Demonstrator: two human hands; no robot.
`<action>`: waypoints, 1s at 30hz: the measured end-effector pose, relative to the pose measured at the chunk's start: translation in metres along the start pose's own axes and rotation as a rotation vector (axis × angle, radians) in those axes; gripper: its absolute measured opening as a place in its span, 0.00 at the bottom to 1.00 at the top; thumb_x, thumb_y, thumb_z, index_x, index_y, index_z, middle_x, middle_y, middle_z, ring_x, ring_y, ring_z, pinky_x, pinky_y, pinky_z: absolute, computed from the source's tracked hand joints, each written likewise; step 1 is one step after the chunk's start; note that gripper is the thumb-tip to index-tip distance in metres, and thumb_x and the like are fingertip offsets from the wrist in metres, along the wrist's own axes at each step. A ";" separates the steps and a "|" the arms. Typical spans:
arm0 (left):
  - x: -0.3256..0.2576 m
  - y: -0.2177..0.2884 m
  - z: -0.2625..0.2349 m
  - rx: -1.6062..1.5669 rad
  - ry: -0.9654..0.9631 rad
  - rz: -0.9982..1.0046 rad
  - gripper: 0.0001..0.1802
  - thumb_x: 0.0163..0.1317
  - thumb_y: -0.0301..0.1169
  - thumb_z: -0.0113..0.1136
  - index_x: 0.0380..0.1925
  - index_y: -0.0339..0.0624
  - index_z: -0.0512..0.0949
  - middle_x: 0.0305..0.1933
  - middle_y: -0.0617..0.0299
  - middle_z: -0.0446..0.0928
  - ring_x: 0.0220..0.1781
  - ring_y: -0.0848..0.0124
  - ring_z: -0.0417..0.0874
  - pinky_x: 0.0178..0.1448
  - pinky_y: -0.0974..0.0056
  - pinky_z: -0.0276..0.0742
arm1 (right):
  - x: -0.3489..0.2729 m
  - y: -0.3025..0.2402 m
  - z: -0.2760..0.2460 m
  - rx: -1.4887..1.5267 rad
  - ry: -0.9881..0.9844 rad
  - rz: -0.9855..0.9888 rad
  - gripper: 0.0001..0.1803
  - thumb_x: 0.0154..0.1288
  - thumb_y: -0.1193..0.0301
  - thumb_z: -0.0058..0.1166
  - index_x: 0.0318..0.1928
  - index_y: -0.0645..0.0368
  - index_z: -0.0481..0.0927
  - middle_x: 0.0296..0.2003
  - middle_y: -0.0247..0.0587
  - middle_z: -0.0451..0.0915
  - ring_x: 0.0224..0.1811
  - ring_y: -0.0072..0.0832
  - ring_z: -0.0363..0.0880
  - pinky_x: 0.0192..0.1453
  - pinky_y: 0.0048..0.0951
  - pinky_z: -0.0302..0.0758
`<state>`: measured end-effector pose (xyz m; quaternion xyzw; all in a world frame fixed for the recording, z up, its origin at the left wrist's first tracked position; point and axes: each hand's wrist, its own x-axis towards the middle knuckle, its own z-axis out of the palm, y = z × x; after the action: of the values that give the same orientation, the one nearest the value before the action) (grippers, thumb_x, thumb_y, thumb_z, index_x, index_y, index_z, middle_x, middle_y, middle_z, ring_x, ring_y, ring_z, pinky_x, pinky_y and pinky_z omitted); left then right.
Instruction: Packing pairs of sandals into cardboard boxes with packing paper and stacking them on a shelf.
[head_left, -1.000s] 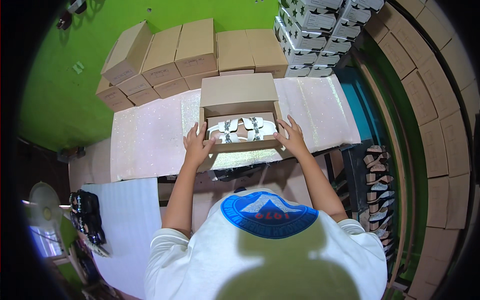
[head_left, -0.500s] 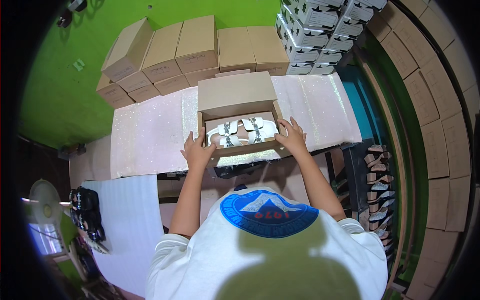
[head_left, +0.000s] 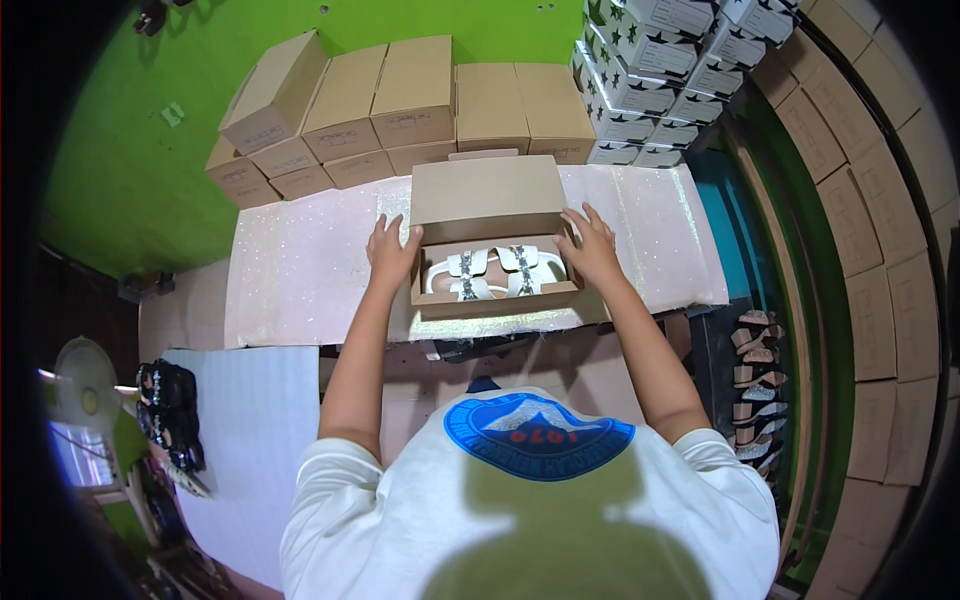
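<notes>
Sandals [head_left: 520, 264] near printed cartons [head_left: 412, 108]

Brown cardboard boxes [head_left: 413, 85], stacked two high toward the left, line the far edge of my pink, glitter-flecked table covering [head_left: 310, 262] at the top of the frame, backed by a bright green wall [head_left: 110, 190]. White boxes printed with black stars [head_left: 640, 95] rise in a stack at upper right. Down the right edge of the frame, a bank of plain brown cartons [head_left: 850, 225] curves past me, with a column of wedge-heeled sandals [head_left: 755, 375] nearer in. At lower left, shiny black footwear [head_left: 172, 415] lies on a smooth white table surface [head_left: 260, 430], near a pale round fan [head_left: 88, 395].
</notes>
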<state>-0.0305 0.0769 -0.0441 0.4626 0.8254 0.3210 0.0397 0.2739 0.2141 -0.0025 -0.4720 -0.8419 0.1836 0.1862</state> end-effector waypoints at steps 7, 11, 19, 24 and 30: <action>0.062 -0.002 0.018 -0.539 -0.184 -0.320 0.30 0.62 0.51 0.44 0.38 0.31 0.77 0.37 0.43 0.78 0.43 0.55 0.78 0.50 0.61 0.69 | 0.051 -0.032 0.002 -0.066 -0.088 -0.062 0.31 0.53 0.56 0.57 0.59 0.42 0.67 0.64 0.46 0.56 0.67 0.46 0.51 0.66 0.62 0.44; 0.078 0.005 0.010 -0.455 -0.175 -0.333 0.30 0.62 0.51 0.44 0.37 0.29 0.77 0.40 0.43 0.77 0.45 0.54 0.77 0.51 0.59 0.68 | 0.071 -0.053 0.003 -0.135 -0.062 -0.151 0.33 0.54 0.53 0.55 0.62 0.40 0.64 0.65 0.47 0.55 0.68 0.46 0.48 0.66 0.64 0.39; 0.075 0.031 -0.030 -0.370 0.113 0.026 0.30 0.62 0.53 0.44 0.40 0.32 0.75 0.49 0.42 0.73 0.52 0.50 0.72 0.57 0.57 0.64 | 0.083 -0.082 -0.026 -0.265 0.256 -0.359 0.23 0.60 0.52 0.48 0.56 0.38 0.71 0.57 0.34 0.67 0.67 0.43 0.52 0.64 0.69 0.31; 0.022 0.083 -0.070 -0.042 0.284 0.261 0.23 0.60 0.50 0.49 0.45 0.45 0.76 0.59 0.53 0.67 0.63 0.55 0.62 0.67 0.45 0.45 | 0.036 -0.083 -0.044 -0.198 0.264 -0.496 0.11 0.60 0.58 0.50 0.42 0.38 0.80 0.41 0.23 0.79 0.61 0.38 0.62 0.62 0.71 0.30; -0.057 0.090 -0.051 0.392 0.045 0.508 0.25 0.52 0.55 0.54 0.47 0.57 0.76 0.61 0.60 0.65 0.67 0.55 0.56 0.63 0.28 0.35 | -0.043 -0.060 -0.006 -0.166 0.226 -0.533 0.10 0.54 0.61 0.57 0.39 0.40 0.80 0.41 0.21 0.78 0.60 0.35 0.64 0.62 0.71 0.31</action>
<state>0.0497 0.0394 0.0338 0.6455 0.7304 0.1656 -0.1498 0.2542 0.1480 0.0262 -0.2656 -0.9222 0.0051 0.2810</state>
